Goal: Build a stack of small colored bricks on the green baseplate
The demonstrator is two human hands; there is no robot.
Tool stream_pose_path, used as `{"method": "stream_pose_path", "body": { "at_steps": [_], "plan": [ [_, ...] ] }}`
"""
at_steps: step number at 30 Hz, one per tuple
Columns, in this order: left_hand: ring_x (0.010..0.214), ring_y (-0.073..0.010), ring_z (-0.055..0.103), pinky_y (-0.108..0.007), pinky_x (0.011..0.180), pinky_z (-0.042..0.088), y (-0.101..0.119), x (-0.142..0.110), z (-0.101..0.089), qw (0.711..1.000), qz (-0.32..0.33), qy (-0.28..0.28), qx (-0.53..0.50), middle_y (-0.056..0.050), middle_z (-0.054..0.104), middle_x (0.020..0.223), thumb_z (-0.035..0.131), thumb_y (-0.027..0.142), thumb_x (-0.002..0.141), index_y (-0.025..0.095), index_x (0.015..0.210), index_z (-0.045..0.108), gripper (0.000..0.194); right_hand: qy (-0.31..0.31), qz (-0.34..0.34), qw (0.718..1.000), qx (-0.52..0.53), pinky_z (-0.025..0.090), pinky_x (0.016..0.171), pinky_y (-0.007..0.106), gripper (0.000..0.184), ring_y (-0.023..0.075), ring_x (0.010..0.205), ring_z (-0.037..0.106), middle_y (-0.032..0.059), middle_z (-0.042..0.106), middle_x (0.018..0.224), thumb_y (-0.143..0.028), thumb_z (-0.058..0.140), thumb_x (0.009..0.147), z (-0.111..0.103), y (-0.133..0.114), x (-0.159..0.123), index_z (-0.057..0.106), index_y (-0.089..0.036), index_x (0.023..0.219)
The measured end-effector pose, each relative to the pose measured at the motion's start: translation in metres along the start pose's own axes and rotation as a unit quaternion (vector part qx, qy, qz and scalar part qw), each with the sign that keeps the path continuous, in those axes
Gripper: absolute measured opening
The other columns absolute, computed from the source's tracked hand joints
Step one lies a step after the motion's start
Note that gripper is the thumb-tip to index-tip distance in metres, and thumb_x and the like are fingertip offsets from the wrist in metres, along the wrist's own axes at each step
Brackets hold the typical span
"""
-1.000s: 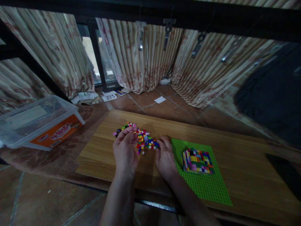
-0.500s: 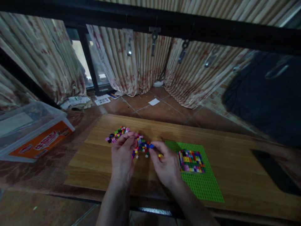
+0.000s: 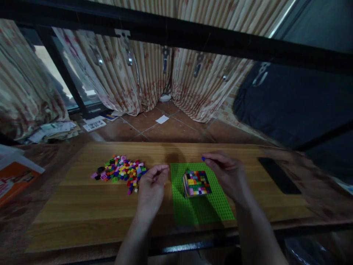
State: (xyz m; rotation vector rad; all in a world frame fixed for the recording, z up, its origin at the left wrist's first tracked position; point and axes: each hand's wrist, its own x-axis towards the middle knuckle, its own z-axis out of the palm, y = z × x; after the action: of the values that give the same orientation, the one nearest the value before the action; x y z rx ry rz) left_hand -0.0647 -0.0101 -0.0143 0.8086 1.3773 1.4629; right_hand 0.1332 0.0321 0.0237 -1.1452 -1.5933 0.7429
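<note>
My right hand (image 3: 230,175) pinches a small blue brick (image 3: 203,159) between thumb and finger, above the far right side of the green baseplate (image 3: 217,204). On that plate stands a block built of many-coloured bricks (image 3: 197,183), just left of my right hand and apart from it. My left hand (image 3: 152,186) hovers at the plate's left edge with thumb and forefinger pressed together; whatever might be between them is too small to make out. Left of it lies a heap of loose coloured bricks (image 3: 124,169), its right end partly covered by my left hand.
A wooden board (image 3: 82,206) carries all of this. A dark flat slab (image 3: 278,176) lies at its right end. At the far left is a plastic box with an orange label (image 3: 19,176). A dark rail (image 3: 176,31) crosses above, in front of curtains (image 3: 143,77).
The view has swung to the right. My right hand has carried the blue brick from beside the heap to above the baseplate. My left hand has left the heap and moved right, fingers still pinched.
</note>
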Motion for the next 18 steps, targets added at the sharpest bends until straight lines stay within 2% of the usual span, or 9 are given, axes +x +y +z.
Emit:
{"method": "stream_pose_path", "body": {
  "at_steps": [3, 6, 13, 18],
  "plan": [
    [0.08, -0.0177, 0.065, -0.028, 0.076, 0.048, -0.006, -0.001, 0.016, 0.999, 0.006, -0.033, 0.025, -0.004, 0.073, 0.083, 0.067, 0.03, 0.072, 0.018, 0.083, 0.074, 0.017, -0.079, -0.002, 0.996, -0.04, 0.054, 0.078, 0.032, 0.018, 0.0169, 0.088, 0.066, 0.0038, 0.072, 0.095, -0.026, 0.061, 0.084, 0.001, 0.015, -0.004, 0.074, -0.026, 0.096],
    [0.08, -0.0177, 0.066, -0.028, 0.075, 0.049, -0.012, -0.003, 0.027, 0.998, 0.019, -0.056, 0.038, -0.003, 0.074, 0.085, 0.064, 0.029, 0.075, 0.02, 0.084, 0.073, 0.015, -0.123, -0.002, 0.99, -0.065, 0.053, 0.081, 0.032, 0.027, 0.0161, 0.089, 0.066, 0.0033, 0.071, 0.098, -0.021, 0.058, 0.084, 0.005, 0.021, -0.007, 0.071, -0.027, 0.107],
    [0.082, -0.0172, 0.066, -0.027, 0.075, 0.049, -0.019, -0.006, 0.038, 0.992, 0.042, -0.094, 0.069, -0.002, 0.074, 0.089, 0.059, 0.029, 0.081, 0.022, 0.089, 0.075, 0.019, -0.16, 0.0, 0.984, -0.08, 0.051, 0.08, 0.03, 0.036, 0.0137, 0.085, 0.064, 0.0014, 0.069, 0.093, -0.016, 0.056, 0.084, 0.006, 0.016, -0.007, 0.066, -0.028, 0.117],
    [0.08, -0.0172, 0.066, -0.027, 0.074, 0.049, -0.016, -0.005, 0.041, 0.992, 0.044, -0.096, 0.062, -0.002, 0.075, 0.086, 0.059, 0.028, 0.081, 0.021, 0.088, 0.075, 0.019, -0.167, -0.02, 0.98, -0.101, 0.05, 0.082, 0.03, 0.039, 0.0129, 0.085, 0.064, -0.0003, 0.07, 0.091, -0.013, 0.056, 0.084, 0.009, 0.014, -0.008, 0.065, -0.029, 0.118]
  ]
}}
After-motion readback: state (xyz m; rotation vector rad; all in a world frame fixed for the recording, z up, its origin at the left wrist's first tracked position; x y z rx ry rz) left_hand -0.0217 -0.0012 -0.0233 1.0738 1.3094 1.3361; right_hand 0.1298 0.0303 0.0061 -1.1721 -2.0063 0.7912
